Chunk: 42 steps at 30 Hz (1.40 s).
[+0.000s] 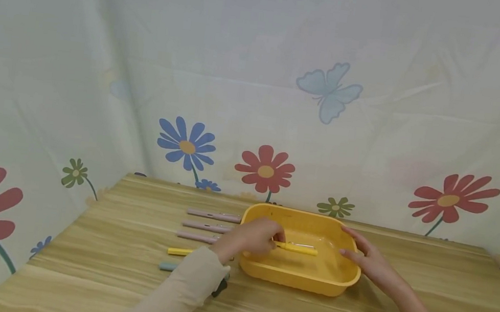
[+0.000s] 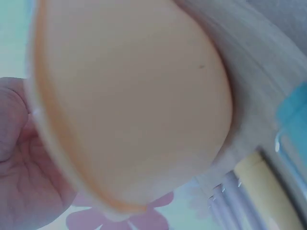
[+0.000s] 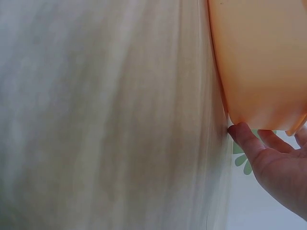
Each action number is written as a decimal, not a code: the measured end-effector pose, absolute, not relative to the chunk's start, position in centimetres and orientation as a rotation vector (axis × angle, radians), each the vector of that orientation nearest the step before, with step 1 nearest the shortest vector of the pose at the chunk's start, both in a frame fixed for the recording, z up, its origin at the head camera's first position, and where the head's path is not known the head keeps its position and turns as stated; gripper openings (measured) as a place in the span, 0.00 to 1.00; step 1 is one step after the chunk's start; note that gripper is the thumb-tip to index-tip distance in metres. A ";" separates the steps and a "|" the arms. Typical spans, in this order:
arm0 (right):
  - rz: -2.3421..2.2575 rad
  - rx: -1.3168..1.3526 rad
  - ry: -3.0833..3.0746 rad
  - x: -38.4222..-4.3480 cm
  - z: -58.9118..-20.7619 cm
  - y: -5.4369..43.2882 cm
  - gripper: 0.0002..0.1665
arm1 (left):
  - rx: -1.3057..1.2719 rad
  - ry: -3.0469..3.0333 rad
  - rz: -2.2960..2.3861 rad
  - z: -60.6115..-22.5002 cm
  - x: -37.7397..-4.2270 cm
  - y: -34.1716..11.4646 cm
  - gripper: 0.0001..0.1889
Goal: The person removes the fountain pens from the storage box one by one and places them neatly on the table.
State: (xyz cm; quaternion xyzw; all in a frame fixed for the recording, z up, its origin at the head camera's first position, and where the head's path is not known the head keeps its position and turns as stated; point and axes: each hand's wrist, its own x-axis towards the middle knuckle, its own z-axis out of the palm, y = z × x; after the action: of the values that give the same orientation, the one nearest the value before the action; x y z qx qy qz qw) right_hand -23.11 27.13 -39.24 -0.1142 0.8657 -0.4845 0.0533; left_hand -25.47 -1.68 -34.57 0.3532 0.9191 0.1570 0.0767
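A yellow plastic tray (image 1: 293, 280) stands on the wooden table. My left hand (image 1: 261, 235) reaches over its left rim and pinches one end of a yellow pen (image 1: 301, 250) with a silver clip. That pen lies low inside the tray, pointing right. At the tray's right end my right hand (image 1: 370, 260) grips the rim, thumb over the edge. The right wrist view shows those fingers (image 3: 249, 143) against the tray's outer wall (image 3: 261, 67). Seen from the left wrist, the tray wall (image 2: 139, 105) hides the pen.
Left of the tray, three lilac pens (image 1: 207, 227) lie in a column above another yellow pen (image 1: 180, 252) and a teal pen (image 1: 168, 266), partly covered by my left sleeve. A flowered curtain (image 1: 241, 72) hangs behind the table (image 1: 94, 262).
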 end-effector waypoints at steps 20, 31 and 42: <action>-1.507 -0.415 2.638 -23.1 -39.3 27.2 0.37 | 1.119 2.736 0.719 -31.9 -23.6 -7.0 0.09; -1.532 -0.430 2.614 -23.2 -39.4 27.3 0.37 | 1.182 2.696 0.844 -31.4 -22.4 -10.2 0.08; -1.542 -0.430 2.599 -23.1 -39.4 27.3 0.37 | 1.162 2.648 0.894 -31.6 -21.5 -13.8 0.08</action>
State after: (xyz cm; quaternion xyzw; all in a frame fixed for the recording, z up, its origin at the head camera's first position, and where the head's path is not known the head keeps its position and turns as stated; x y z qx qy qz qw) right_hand -23.12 27.25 -39.35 -0.1406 0.8507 -0.5046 0.0445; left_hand -21.46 -13.84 -31.60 0.3832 0.8735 0.2947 0.0574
